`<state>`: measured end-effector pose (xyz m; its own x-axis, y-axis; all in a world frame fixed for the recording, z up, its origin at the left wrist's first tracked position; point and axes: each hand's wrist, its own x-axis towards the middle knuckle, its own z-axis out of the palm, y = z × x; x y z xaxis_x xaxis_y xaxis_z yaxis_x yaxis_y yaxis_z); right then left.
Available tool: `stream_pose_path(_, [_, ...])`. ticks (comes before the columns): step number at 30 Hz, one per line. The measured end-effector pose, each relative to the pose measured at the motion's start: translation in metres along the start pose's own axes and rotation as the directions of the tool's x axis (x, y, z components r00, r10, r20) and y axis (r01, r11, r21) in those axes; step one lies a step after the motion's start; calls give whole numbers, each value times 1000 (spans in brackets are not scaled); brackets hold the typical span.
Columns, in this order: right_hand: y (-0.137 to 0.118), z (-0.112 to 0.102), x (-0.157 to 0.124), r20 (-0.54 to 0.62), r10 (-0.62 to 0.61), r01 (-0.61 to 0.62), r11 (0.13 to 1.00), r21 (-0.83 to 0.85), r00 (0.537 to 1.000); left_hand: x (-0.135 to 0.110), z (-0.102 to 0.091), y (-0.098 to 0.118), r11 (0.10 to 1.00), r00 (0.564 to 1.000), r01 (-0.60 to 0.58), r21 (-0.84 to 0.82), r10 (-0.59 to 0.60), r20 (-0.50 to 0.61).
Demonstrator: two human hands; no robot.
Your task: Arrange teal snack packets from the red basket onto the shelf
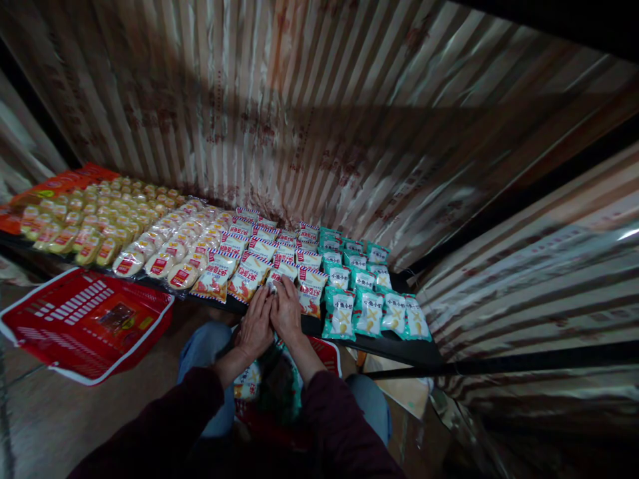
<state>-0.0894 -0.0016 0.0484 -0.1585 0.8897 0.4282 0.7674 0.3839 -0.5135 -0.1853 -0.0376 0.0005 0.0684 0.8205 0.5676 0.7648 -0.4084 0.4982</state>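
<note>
My left hand (255, 326) and my right hand (286, 311) meet at the front edge of a low black shelf (312, 326). Their fingers close around the front of a snack bag (284, 269) with red lettering, and they cover most of it. Similar snack bags (248, 274) stand in rows beside and behind it. To the right are rows of green snack bags (369, 309). Between my knees, below my forearms, a red basket (327, 354) holds more snack bags (248, 382), partly hidden by my arms.
Round wrapped cakes (160, 263) and smaller yellow-wrapped pieces (90, 246) fill the shelf's left part, near an orange package (64, 183). A red basket with a white rim (112, 369) sits at lower left. Striped plastic sheeting (299, 113) closes the back; a black bar (499, 364) runs at right.
</note>
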Motion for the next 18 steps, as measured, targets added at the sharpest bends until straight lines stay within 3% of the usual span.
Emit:
stream_pose_path(7, [-26, 11, 19, 103, -15, 5, 996, 93, 995, -4, -26, -11, 982, 977, 168, 83, -154, -151])
stream_pose_path(12, [-41, 21, 28, 144, 51, -57, 998, 39, 988, -13, -18, -25, 980, 978, 179, 90, -167, -126])
stream_pose_path(18, [-41, 26, 30, 113, 21, -32, 994, 100, 993, -10, -10, -32, 983, 978, 181, 42, -175, -117])
